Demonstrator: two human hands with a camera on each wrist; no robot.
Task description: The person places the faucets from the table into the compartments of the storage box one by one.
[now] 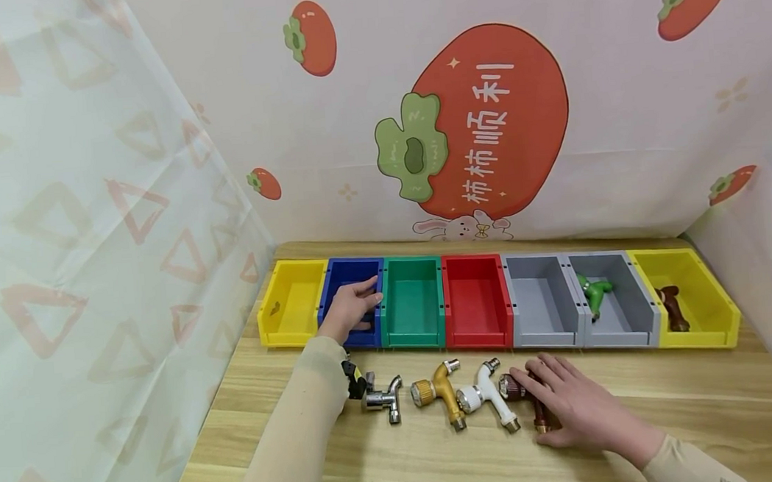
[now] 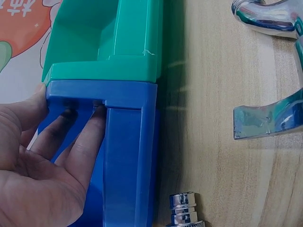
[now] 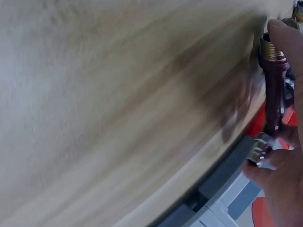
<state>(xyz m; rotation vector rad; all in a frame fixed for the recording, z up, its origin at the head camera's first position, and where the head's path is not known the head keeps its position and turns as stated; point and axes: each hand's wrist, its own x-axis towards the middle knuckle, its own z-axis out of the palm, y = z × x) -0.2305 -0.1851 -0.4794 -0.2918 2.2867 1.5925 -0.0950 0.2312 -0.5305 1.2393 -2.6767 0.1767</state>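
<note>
Table (image 1: 453, 465); left hand (image 1: 347, 310) holds blue bin (image 2: 125, 165); right hand (image 1: 578, 402) grips brown tap (image 3: 274, 90), silvery end (image 3: 259, 148): wrist view only.

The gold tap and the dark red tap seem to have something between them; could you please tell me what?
In the head view, the white tap lies between the gold tap and the dark red tap.

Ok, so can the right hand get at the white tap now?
Probably yes: the white tap lies uncovered beside the dark brown tap, though the right hand holds that one and would likely need to release it first.
</note>
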